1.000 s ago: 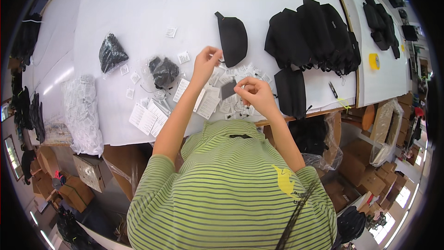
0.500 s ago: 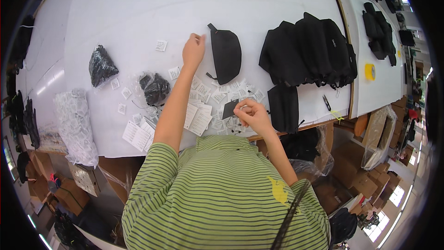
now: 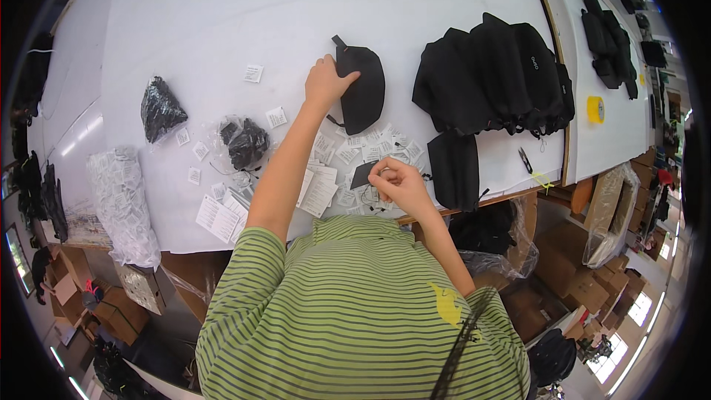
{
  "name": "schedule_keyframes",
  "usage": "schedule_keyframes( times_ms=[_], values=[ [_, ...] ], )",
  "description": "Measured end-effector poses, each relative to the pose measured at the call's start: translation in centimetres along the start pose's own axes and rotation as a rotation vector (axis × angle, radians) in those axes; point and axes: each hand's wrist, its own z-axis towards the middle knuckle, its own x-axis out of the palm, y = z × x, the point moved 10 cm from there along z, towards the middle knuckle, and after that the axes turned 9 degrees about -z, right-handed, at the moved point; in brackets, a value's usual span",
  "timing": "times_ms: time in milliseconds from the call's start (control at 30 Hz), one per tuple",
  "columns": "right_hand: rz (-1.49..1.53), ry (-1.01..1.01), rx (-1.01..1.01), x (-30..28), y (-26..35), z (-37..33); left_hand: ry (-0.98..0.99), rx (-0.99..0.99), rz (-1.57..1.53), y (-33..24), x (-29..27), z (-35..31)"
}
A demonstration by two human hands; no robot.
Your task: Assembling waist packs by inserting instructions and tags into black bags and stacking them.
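A black zip pouch [image 3: 364, 96] with a rounded right side lies on the white table. My left hand [image 3: 324, 83] is at its upper left edge, the thumb across the fabric and the fingers curled at the rim; whether they reach beneath is hidden. Between the thumb and fingers of my right hand [image 3: 404, 187] is a small black hang tag [image 3: 362, 175], its cord partly hidden. Under and around it spread many small white labels [image 3: 348, 154]. Larger white printed cards [image 3: 318, 191] lie between my forearms.
Several black pouches [image 3: 485, 78] are piled at the right, beside small snips [image 3: 525, 161]. On the adjoining table sits a yellow tape roll [image 3: 595, 109]. Plastic bags of black items [image 3: 244, 142] and a long bag of white labels [image 3: 122, 204] lie left. Cardboard boxes [image 3: 585, 285] stand below right.
My left hand has moved slightly down and right onto the black pouch, its thumb now over the fabric. My right hand, still pinching the tag, has shifted slightly left.
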Motion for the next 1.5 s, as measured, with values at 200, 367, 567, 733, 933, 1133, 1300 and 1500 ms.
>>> schedule_keyframes(
  times_ms=[200,367,567,733,933,1133,1300,1500],
  values=[
    [-0.047,-0.003,-0.029,0.3,0.2,0.1,0.02,-0.004,-0.049,2.8,0.1,1.2],
    [-0.079,0.017,-0.029,0.2,-0.4,0.3,0.031,-0.039,-0.017,1.2,0.0,0.7],
    [-0.078,-0.005,-0.015,-0.3,-0.8,0.2,-0.187,-0.007,-0.197,3.9,-2.3,3.2],
    [-0.106,-0.022,-0.034,-0.4,-0.4,-0.1,-0.089,-0.209,-0.35,3.6,-0.9,6.9],
    [-0.148,-0.265,-0.159,-3.3,2.3,-1.9,0.163,-0.144,-0.818,-4.4,-2.3,2.1],
    [-0.282,-0.555,-0.321,-4.8,6.6,-4.5,0.504,-0.056,-1.007,-10.3,-5.1,-12.8],
    [-0.513,-0.582,-0.406,-2.0,8.0,-6.2,0.42,-0.055,-0.881,-9.7,-4.8,-18.6],
    [-0.607,-0.558,-0.445,-0.4,7.3,-7.9,0.162,0.024,-0.651,-8.4,-6.6,-21.1]
  ],
)
